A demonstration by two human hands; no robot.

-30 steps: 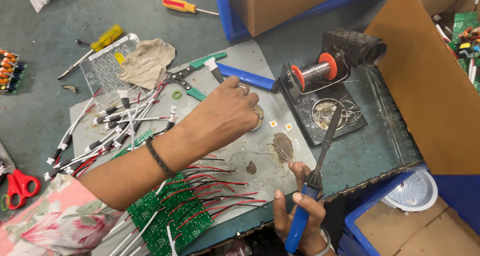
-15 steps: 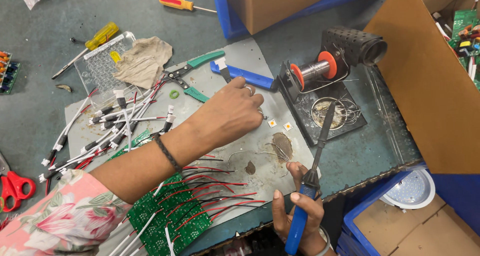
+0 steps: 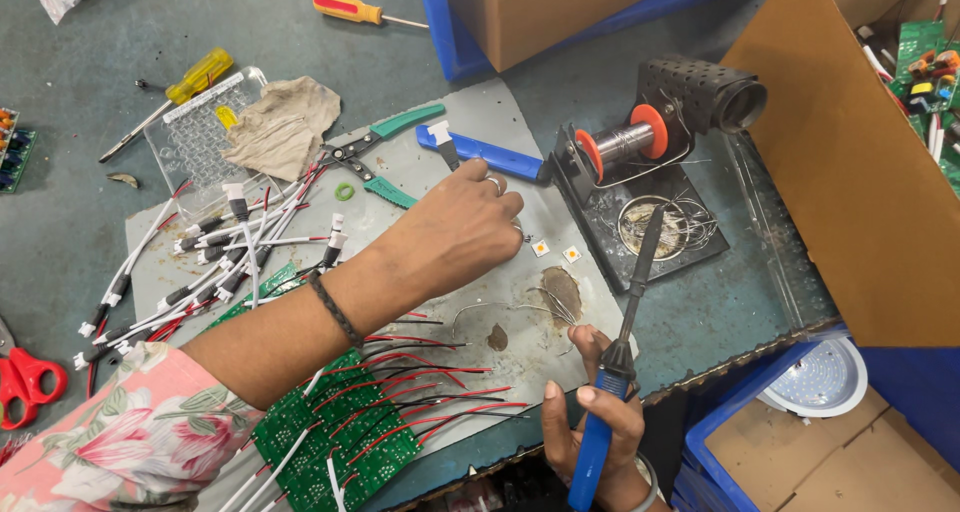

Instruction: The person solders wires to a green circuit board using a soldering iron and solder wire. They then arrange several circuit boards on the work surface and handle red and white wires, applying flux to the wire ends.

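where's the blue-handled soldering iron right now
In the head view, lower right: the right hand grips the blue-handled soldering iron, its tip near the black solder stand.

Single head-mounted view, looking steeply down and close onto the desk, with both hands reaching in from the lower edge.

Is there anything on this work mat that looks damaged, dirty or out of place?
Yes. The grey work mat has dark brown scorched patches in front of the right hand, which holds a blue-handled soldering iron. A stained beige rag lies crumpled by the clear plastic tray. The left hand reaches over the mat.
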